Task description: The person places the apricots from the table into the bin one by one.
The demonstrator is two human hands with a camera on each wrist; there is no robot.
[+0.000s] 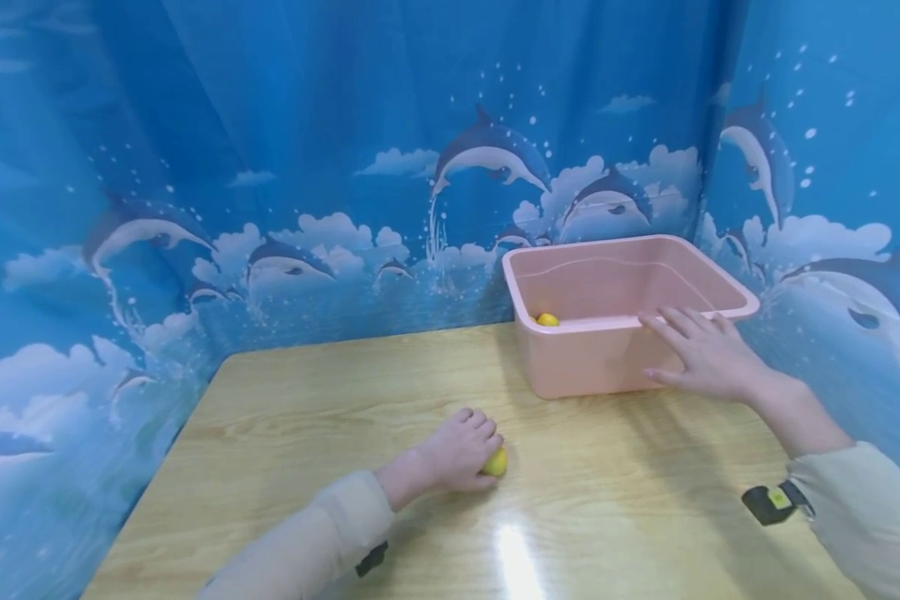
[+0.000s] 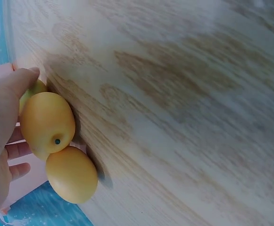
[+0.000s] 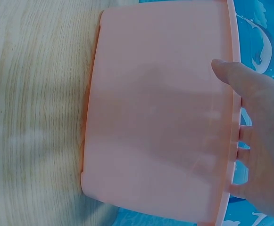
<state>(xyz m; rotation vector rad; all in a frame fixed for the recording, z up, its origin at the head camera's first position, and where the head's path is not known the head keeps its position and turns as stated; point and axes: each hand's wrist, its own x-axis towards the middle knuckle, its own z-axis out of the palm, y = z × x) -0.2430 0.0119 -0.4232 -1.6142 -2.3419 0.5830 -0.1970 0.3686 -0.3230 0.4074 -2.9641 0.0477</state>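
Note:
On the wooden table, my left hand (image 1: 457,450) holds yellow fruit (image 1: 497,462). The left wrist view shows three smooth oval pieces bunched at that hand: a middle one (image 2: 47,120) with a small dark spot at its end, a lower one (image 2: 71,174), and one (image 2: 35,89) partly hidden under the thumb. Over the near rim of a pink plastic tub (image 1: 585,362) is my right hand (image 1: 701,354), its fingers spread and fairly straight. From the right wrist, its thumb shows before the tub's outer wall (image 3: 151,117), with the fingers beyond the rim; contact is unclear.
Inside the tub, at its left front corner, some yellow fruit (image 1: 547,319) shows above the rim; the tub's floor is hidden. The tub stands at the back right of the table (image 1: 330,400). A blue dolphin-print curtain (image 1: 330,125) hangs behind and at the sides.

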